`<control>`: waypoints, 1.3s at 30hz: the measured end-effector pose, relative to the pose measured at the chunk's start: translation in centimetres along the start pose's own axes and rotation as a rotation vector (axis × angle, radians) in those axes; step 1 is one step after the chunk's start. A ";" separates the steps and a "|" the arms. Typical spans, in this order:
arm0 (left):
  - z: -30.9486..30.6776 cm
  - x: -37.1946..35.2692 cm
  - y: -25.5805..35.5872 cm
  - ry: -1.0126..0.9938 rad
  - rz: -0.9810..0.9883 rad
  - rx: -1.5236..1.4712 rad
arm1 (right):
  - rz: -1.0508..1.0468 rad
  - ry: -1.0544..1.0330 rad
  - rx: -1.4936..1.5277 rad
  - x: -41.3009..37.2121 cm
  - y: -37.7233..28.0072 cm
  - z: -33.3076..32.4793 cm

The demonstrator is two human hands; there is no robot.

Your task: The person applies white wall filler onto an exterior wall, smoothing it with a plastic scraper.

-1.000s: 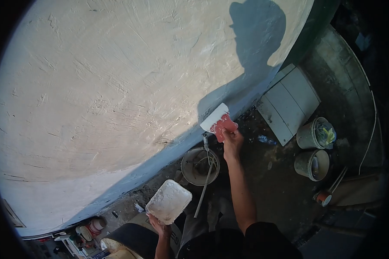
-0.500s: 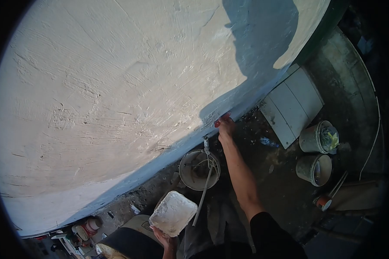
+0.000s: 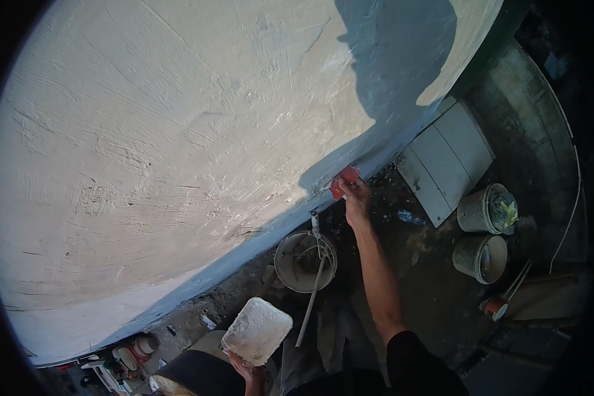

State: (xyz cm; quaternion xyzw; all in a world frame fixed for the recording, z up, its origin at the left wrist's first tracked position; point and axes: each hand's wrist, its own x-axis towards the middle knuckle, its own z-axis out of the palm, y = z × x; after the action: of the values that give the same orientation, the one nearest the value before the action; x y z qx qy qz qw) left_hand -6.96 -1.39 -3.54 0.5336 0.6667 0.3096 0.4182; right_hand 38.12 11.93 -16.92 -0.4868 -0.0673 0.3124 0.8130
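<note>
My right hand (image 3: 357,202) grips a red putty spreader (image 3: 345,180) by its edge, close to the lower part of the white plastered wall (image 3: 198,145). Fingers and thumb are pinched on the spreader, whose flat face shows. Low in the view, my left hand (image 3: 247,371) supports a white rectangular tub (image 3: 271,305) from its near side, its surface coated with whitish putty. Most of that hand's fingers are hidden under the tub. The wall has rough ridges and scratches, and a head-shaped shadow falls on it.
A bucket (image 3: 286,282) with a pipe (image 3: 311,300) leaning in it stands at the wall's foot, between my arms. To the right are a pale panel (image 3: 447,158), one bucket holding a plastic bag (image 3: 472,214) and another bucket (image 3: 467,259). A barrel (image 3: 201,373) stands lower left.
My right hand has moved slightly right and turned, so more of the red spreader shows. The tub in my left hand has shifted a little left and down.
</note>
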 end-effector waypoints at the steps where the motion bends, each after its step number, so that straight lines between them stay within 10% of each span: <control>1: 0.1 0.1 0.4 -0.010 0.072 0.056 | -0.010 -0.001 -0.018 -0.5 -0.6 -0.1; 18: 0.7 0.0 0.2 -0.113 0.064 -0.102 | 0.159 0.248 -0.044 -1.8 8.0 -6.3; 31: -0.7 -0.9 -1.8 -0.090 0.081 -0.073 | -0.020 0.063 0.002 -10.3 -5.7 7.5; 39: -0.9 -1.3 -0.5 0.021 0.085 0.115 | -0.075 0.158 -0.130 -12.2 -3.8 3.0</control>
State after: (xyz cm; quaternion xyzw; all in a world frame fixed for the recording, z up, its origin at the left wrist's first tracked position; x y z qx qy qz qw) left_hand -7.89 -2.73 -3.23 0.5812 0.6646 0.2938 0.3664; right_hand 28.91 5.92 -9.85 -0.5586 -0.0414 0.2374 0.7937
